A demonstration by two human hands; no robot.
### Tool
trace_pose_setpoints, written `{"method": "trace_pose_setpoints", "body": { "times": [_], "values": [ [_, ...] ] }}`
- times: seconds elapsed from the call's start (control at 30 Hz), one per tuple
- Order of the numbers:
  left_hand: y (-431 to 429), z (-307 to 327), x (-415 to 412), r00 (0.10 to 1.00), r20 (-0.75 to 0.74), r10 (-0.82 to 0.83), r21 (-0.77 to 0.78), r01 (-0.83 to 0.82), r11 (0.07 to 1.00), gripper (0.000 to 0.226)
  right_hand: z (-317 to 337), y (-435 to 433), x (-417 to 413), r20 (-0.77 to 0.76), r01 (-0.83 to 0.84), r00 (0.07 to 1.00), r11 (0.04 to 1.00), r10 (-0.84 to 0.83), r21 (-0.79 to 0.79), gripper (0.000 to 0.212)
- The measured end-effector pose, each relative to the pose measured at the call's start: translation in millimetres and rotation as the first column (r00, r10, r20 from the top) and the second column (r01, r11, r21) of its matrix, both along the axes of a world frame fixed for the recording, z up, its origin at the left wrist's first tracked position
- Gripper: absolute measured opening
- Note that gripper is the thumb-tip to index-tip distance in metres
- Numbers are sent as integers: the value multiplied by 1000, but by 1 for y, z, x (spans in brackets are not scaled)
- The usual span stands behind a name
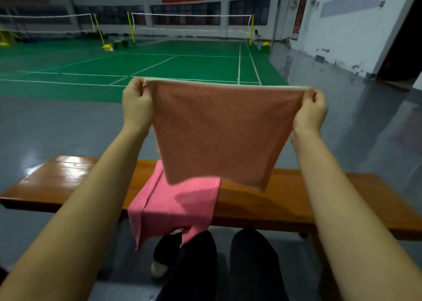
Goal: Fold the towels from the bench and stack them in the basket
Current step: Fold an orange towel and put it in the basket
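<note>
- At frame centre, left hand [137, 104] and right hand [311, 111] – fingers clamped on the orange towel's [219, 133] top corners – hold it up.
- Below it, a pink towel [173, 207] drapes over the tabletop [68, 179].

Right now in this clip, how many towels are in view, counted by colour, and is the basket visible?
Orange-salmon cloth towel, held up by its top corners by the left hand and right hand: 1
Pink cloth towel, draped over the brown wooden bench: 1
Basket: 0 in view
Total towels: 2
</note>
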State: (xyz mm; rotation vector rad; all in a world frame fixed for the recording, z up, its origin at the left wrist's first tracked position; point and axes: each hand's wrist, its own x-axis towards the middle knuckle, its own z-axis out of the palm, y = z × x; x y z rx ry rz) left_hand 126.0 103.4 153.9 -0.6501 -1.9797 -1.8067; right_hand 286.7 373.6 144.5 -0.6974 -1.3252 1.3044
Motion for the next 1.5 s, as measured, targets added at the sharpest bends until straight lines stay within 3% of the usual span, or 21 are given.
{"method": "trace_pose_setpoints", "body": {
  "times": [0.1, 0.23, 0.33, 0.43, 0.57, 0.67, 0.73, 0.8, 0.83, 0.93, 1.0, 1.07, 1.17, 1.23, 1.33, 1.43, 1.5],
  "values": [
    [2, -14, 1, 999, -33, 0, 3, 0, 1000, 21, -13, 1, 5, 10, 0, 1000, 1000, 0, -1, 25],
    [-8, -81, 17, 998, 39, -54, -101, 58, 993, 22, -94, 1, 23, 135, 21, 991, 997, -11, -70, 23],
    [-27, -146, 35, 971, 229, -63, -83, 84, 993, 22, -164, -6, 48, 216, 70, 976, 985, -35, -159, 19],
    [-44, -205, 51, 890, 453, -50, -67, 90, 994, 20, -223, -14, 75, 354, 98, 935, 967, -9, -236, 23],
    [-37, -257, 72, 750, 651, -120, -150, 282, 948, 11, -265, -20, 80, 447, 82, 893, 960, 49, -268, 26],
    [-23, -276, 90, 774, 599, -206, -321, 468, 823, 23, -267, -20, 73, 473, 72, 879, 960, 67, -271, 24],
    [-14, -289, 102, 783, 550, -290, -497, 586, 640, 36, -266, -17, 72, 471, 66, 879, 963, 67, -261, 23],
    [-8, -305, 108, 810, 492, -320, -669, 587, 456, 49, -265, -16, 71, 476, 68, 877, 966, 60, -248, 23],
    [-7, -314, 108, 854, 434, -285, -734, 520, 437, 52, -264, -16, 70, 482, 72, 874, 969, 53, -236, 22],
    [-2, -328, 104, 956, 293, -11, -825, 259, 503, 52, -265, -17, 69, 490, 77, 871, 971, 46, -228, 23],
    [2, -326, 101, 905, 402, 141, -792, 266, 550, 59, -268, -16, 70, 484, 73, 873, 966, 58, -247, 24],
    [1, -325, 97, 823, 543, 166, -720, 355, 596, 59, -270, -15, 71, 481, 66, 873, 958, 79, -278, 25],
    [-4, -313, 91, 834, 538, 123, -724, 382, 575, 28, -270, -14, 73, 486, 69, 870, 957, 81, -282, 28],
    [-7, -304, 88, 826, 564, 14, -606, 402, 687, 11, -270, -13, 75, 491, 63, 866, 954, 94, -293, 28],
    [-12, -282, 83, 801, 575, -169, -312, 404, 860, 6, -271, -12, 80, 595, 23, 793, 968, 134, -249, 27],
    [-12, -266, 79, 815, 514, -267, -248, 439, 863, 13, -271, -17, 80, 831, -113, 556, 992, 24, 48, 36],
    [-7, -258, 79, 837, 456, -302, -309, 467, 828, 9, -261, -34, 73, 849, -274, 517, 918, -111, 287, 49]
  ]
}}
